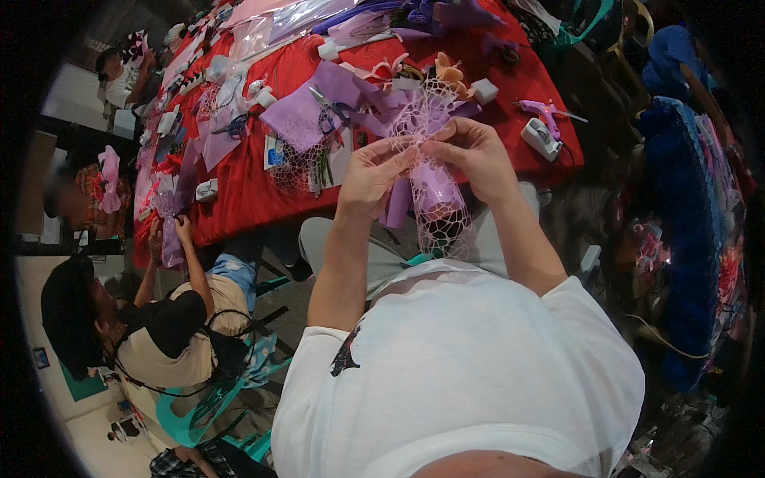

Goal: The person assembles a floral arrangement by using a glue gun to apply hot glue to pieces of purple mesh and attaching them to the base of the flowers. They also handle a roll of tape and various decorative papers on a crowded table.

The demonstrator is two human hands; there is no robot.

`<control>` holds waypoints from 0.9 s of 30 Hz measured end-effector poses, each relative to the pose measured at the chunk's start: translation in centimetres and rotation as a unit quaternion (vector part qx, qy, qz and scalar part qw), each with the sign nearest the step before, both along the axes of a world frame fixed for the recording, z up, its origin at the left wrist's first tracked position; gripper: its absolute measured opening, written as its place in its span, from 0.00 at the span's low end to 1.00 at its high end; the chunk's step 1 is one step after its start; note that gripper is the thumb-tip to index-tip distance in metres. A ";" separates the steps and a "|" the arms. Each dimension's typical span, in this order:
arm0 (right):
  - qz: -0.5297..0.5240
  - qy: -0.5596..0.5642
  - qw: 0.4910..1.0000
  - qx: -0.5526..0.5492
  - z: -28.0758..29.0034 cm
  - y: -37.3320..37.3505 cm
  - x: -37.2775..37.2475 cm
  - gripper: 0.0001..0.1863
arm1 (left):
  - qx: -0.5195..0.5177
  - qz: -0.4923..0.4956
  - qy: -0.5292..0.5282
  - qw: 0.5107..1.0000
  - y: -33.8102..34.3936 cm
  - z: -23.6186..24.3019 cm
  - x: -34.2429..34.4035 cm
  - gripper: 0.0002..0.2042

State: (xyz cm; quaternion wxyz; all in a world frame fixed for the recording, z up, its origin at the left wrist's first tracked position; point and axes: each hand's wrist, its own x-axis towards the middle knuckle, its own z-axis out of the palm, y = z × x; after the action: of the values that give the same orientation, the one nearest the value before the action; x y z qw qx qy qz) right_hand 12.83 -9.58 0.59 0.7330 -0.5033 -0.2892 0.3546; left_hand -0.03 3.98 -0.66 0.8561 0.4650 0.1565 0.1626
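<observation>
A small bouquet wrapped in purple paper (pixel 434 185) is between my hands, just off the table's near edge. Pale pink mesh netting (pixel 443 235) covers its front and hangs below the wrap. Orange and pink artificial flowers (pixel 451 76) show past its far end; whether they belong to it I cannot tell. My left hand (pixel 373 177) pinches the gathered netting at the bouquet's middle. Opposite it, my right hand (pixel 476 159) pinches the same spot with thumb and forefinger. Anything thin between the fingertips is too small to make out.
Scissors (pixel 325 111) lie on purple wrapping paper (pixel 291 119) left of my hands. A pink glue gun (pixel 547 119) and a white box-like device (pixel 541 139) sit right on the red cloth (pixel 247 191). At left, a seated person (pixel 159 334) holds another purple bouquet (pixel 171 231).
</observation>
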 end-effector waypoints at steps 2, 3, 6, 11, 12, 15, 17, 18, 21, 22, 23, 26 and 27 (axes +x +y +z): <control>-0.003 -0.016 1.000 0.000 -0.4 0.1 0.3 0.05 | -0.003 0.004 -0.009 1.000 0.0 -0.6 0.2 0.09; -0.003 -0.020 1.000 -0.010 -0.6 0.1 0.4 0.05 | -0.005 0.007 -0.013 1.000 0.0 -0.8 0.2 0.08; 0.011 -0.001 1.000 -0.013 -0.1 0.0 0.2 0.05 | -0.007 0.008 -0.028 1.000 0.3 -0.8 -0.1 0.08; 0.022 0.023 0.999 -0.007 0.0 -0.3 0.4 0.04 | 0.002 0.012 -0.033 0.999 0.5 -0.4 -0.2 0.07; 0.013 0.017 1.000 -0.010 0.0 -0.2 0.4 0.04 | 0.012 0.015 -0.029 0.999 0.4 -0.4 -0.2 0.07; -0.009 -0.052 0.997 -0.060 0.0 -0.1 0.1 0.05 | 0.023 -0.005 -0.063 0.998 0.5 -0.6 -0.4 0.07; -0.057 -0.173 0.979 -0.087 -0.1 0.0 -0.3 0.06 | 0.023 -0.004 -0.056 0.998 0.8 -1.2 -0.3 0.08; -0.099 -0.261 0.956 -0.091 -0.2 0.2 -0.6 0.07 | 0.023 -0.004 -0.052 0.998 0.9 -1.4 -0.3 0.08; -0.142 -0.357 0.917 -0.106 0.4 0.3 -1.5 0.09 | 0.031 0.009 -0.050 0.998 0.7 -1.3 -0.1 0.08; -0.143 -0.363 0.914 -0.111 0.8 0.2 -1.9 0.09 | 0.019 0.015 -0.046 0.999 0.5 -1.1 0.0 0.08; -0.150 -0.384 0.905 -0.108 1.1 0.1 -2.1 0.08 | 0.007 0.021 -0.043 0.999 0.4 -1.0 0.0 0.08; -0.164 -0.432 0.881 -0.099 1.7 -0.1 -2.9 0.08 | -0.010 0.033 -0.019 0.999 0.1 -0.5 0.0 0.08; -0.167 -0.438 0.878 -0.097 1.9 -0.1 -3.3 0.09 | -0.013 0.035 -0.009 0.999 0.1 -0.4 0.1 0.08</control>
State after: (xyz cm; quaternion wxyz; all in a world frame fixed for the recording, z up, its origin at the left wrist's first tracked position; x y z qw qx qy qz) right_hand 9.57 -9.71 2.49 0.5274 -0.7167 -0.4562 -0.0030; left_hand 0.08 4.10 -1.06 0.8569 0.4468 0.1675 0.1949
